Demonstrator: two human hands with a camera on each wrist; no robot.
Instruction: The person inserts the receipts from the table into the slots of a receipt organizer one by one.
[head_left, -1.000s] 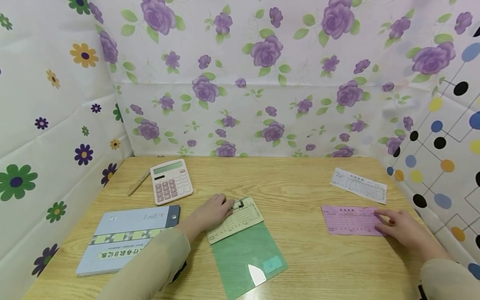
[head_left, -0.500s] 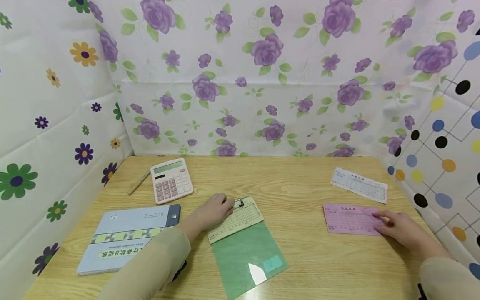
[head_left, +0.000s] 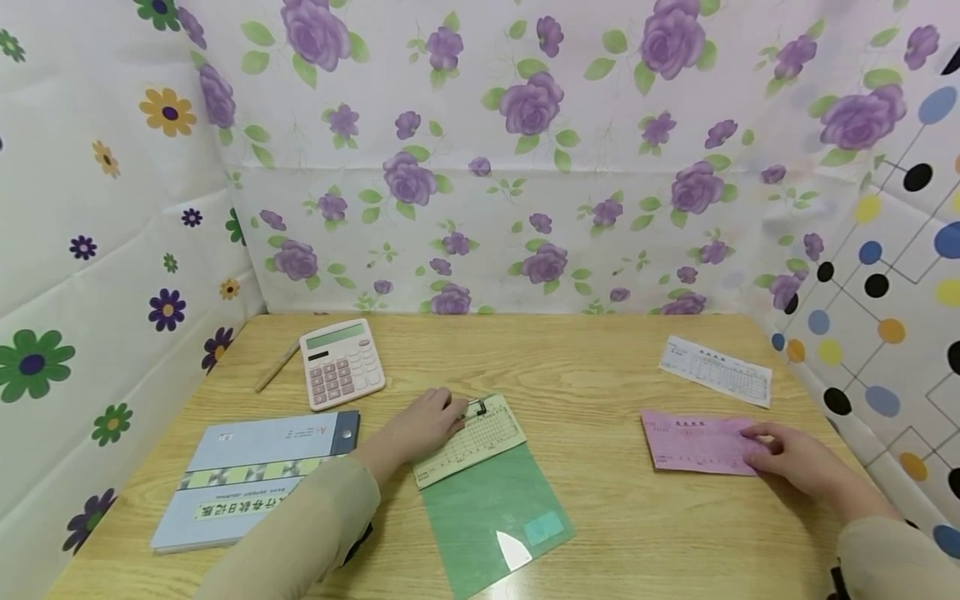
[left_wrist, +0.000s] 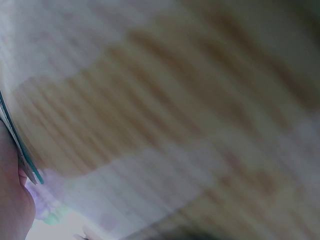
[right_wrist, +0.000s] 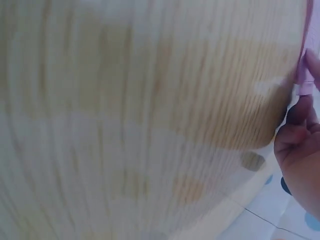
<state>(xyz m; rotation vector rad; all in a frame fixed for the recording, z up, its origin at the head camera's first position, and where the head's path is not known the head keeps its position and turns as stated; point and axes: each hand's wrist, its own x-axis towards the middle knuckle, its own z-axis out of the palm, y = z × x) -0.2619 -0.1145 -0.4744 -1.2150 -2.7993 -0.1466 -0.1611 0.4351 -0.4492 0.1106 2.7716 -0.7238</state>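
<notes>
In the head view my left hand (head_left: 424,427) grips the upper left part of a green translucent clipboard (head_left: 487,521), fingers by its metal clip (head_left: 478,407). A pale yellow printed form (head_left: 468,442) lies across the clipboard's top under the clip. Only the clipboard's thin teal edge (left_wrist: 25,155) shows in the left wrist view. To the right, my right hand (head_left: 798,462) pinches the right end of a pink printed slip (head_left: 697,442). A thin shadow shows along the slip's lower left edge. Part of the pink slip (right_wrist: 308,82) also appears between fingers in the right wrist view.
A white printed slip (head_left: 716,370) lies behind the pink one. On the left are a blue account book (head_left: 247,442), partly covered by my left sleeve, a calculator (head_left: 342,364) and a brown pen (head_left: 277,364). Patterned cloth walls enclose the wooden table (head_left: 585,358).
My right hand and the pink slip have shifted slightly left, and the slip's left edge now seems slightly raised. The left hand and clipboard have stayed in place.
</notes>
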